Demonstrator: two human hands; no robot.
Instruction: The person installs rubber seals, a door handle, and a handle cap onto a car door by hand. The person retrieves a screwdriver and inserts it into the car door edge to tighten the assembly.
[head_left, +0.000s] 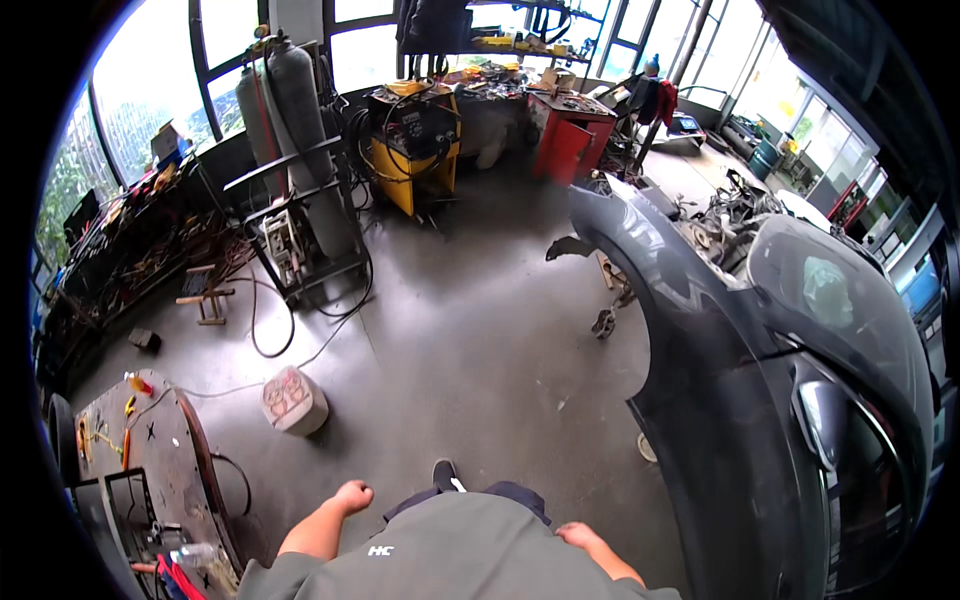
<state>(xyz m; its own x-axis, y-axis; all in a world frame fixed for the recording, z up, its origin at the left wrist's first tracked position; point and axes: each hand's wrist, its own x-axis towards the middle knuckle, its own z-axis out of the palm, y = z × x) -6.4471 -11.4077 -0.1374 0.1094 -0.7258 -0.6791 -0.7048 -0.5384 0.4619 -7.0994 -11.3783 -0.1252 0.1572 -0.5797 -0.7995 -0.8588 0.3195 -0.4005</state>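
My left hand [354, 496] hangs out in front of my body, its fingers curled in a loose fist with nothing showing in them. Low at my other side is my right hand [576, 534], also with curled fingers and nothing visible in it. Neither hand touches anything around it. To the left, the closest object to my left hand is a whitish block-shaped stool [294, 400] with a reddish pattern on top. On my right stands a dark grey car [700, 370] with its front end stripped and the engine parts exposed.
A workbench [160, 440] with tools is at lower left. Gas cylinders [295, 110] stand on a cart, its hose trailing over the floor. Farther back are a yellow welding machine [412, 150] and a red cabinet [570, 140]. The car's loose fender edge [568, 248] juts into the walkway.
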